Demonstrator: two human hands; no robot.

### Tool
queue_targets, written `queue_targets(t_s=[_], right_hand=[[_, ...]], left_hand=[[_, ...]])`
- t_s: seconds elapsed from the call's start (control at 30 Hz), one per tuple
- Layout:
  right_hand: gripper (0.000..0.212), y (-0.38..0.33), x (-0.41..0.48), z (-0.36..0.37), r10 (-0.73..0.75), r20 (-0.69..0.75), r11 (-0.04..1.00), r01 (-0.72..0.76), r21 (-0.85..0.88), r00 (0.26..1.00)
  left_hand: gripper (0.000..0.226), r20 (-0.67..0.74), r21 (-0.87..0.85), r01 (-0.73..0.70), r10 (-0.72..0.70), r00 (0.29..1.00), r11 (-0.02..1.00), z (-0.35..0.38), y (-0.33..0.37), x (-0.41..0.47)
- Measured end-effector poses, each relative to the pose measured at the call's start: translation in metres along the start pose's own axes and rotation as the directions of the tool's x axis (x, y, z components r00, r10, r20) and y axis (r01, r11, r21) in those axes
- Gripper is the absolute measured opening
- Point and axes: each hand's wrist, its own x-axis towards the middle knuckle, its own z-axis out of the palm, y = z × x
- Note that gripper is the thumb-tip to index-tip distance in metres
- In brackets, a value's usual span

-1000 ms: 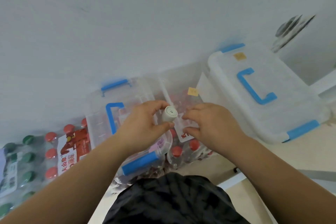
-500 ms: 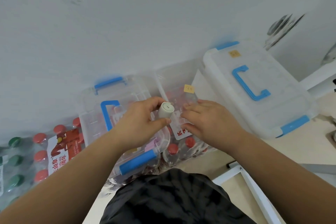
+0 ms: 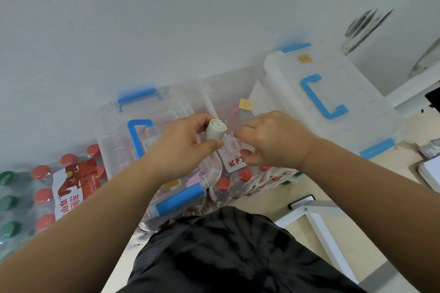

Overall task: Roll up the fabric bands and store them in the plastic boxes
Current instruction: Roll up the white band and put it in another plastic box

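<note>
My left hand (image 3: 181,143) grips a rolled cream fabric band (image 3: 215,129) between thumb and fingers, its spiral end facing up. Just right of the roll, my right hand (image 3: 269,138) has its fingers curled; I cannot tell whether they pinch anything. Both hands hover over a small clear plastic box with a blue handle (image 3: 133,126) and an open clear box with a yellow tag (image 3: 228,93) behind the roll. A larger lidded clear box with blue handle and clips (image 3: 333,93) stands to the right.
Shrink-wrapped packs of red-capped bottles (image 3: 69,188) and green-capped bottles (image 3: 9,204) lie on the floor at left and under the boxes. A white wall (image 3: 166,19) rises behind. A white metal frame (image 3: 319,223) stands at lower right. My dark clothing (image 3: 226,252) fills the bottom.
Both hands have stayed over the boxes with the roll in my left hand; my right hand's fingers have drawn a little away from the roll.
</note>
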Motion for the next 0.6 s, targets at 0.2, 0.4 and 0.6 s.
queue_targets(t_s=[0.2, 0.4, 0.6], right_hand=[[0.025, -0.001, 0.004, -0.003, -0.094, 0.041, 0.991, 0.097, -0.087, 0.995], [0.031, -0.008, -0.002, 0.007, -0.219, 0.112, 0.961, 0.234, -0.147, 0.969], [0.034, -0.005, 0.004, -0.001, -0.238, 0.202, 0.958, 0.264, -0.113, 0.950]], left_hand=[[0.032, -0.005, 0.000, -0.010, 0.010, 1.000, 1.000, -0.001, -0.001, 0.000], [0.025, -0.001, 0.015, -0.055, 0.055, 0.999, 0.998, -0.001, -0.001, 0.000], [0.030, 0.025, 0.017, -0.053, 0.052, 0.998, 0.998, -0.003, -0.001, 0.002]])
